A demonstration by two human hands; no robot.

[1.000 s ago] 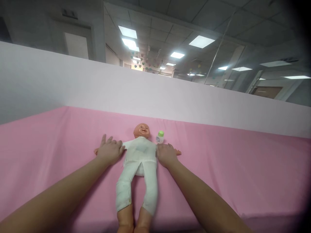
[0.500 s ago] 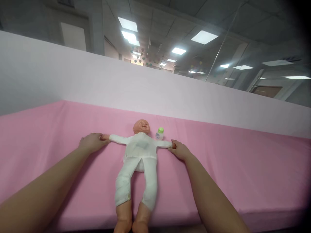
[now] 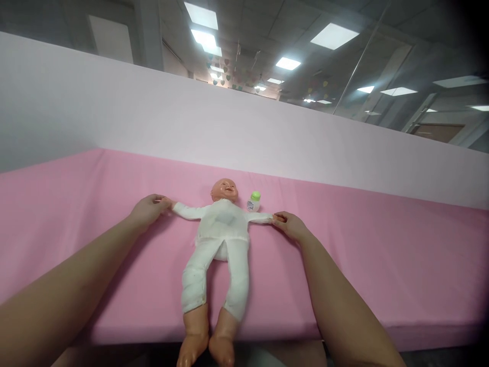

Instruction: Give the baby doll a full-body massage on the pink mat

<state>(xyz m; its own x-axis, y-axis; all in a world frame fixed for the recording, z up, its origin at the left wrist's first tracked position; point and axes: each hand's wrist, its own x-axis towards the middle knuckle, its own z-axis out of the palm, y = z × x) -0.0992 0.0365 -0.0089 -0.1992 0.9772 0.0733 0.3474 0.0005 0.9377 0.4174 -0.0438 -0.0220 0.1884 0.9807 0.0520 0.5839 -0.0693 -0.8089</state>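
Observation:
A baby doll [image 3: 223, 219] with a white cloth body lies on its back on the pink padded surface [image 3: 367, 255], its arms stretched out sideways. My left hand [image 3: 150, 210] is closed around the doll's hand on the left side of the view. On the other side, my right hand [image 3: 292, 225] grips the doll's other hand between thumb and fingers. The doll's bare feet hang over the near edge. Beside its head lies a small clear bottle [image 3: 253, 202] with a green cap.
A white wall [image 3: 229, 127] runs along the back and left of the pink surface. Above it a glass pane [image 3: 305, 61] shows ceiling lights. The near edge of the padding [image 3: 282, 331] crosses the bottom of the view.
The view has tilted down slightly, so everything sits higher in the picture. Both hands still hold the doll's hands, and the left one has shifted slightly with the doll's arm.

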